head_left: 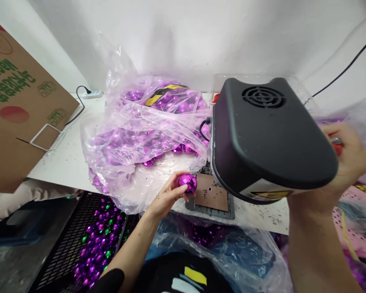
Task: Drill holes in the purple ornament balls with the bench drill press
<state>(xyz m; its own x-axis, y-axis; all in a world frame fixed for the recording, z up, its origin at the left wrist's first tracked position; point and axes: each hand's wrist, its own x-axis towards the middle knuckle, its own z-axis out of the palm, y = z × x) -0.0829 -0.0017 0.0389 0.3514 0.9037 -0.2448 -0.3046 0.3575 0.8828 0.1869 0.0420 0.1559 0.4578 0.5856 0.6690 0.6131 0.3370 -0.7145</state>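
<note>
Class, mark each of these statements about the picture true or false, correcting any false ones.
1. The left hand holds a purple ball. True.
2. The black machine has a round vent on top. True.
3. The cardboard box is right of the machine. False: the box is to its left.
4. The black crate contains only purple balls. False: green balls show too.
5. The right hand is at the machine's right side. True.
</note>
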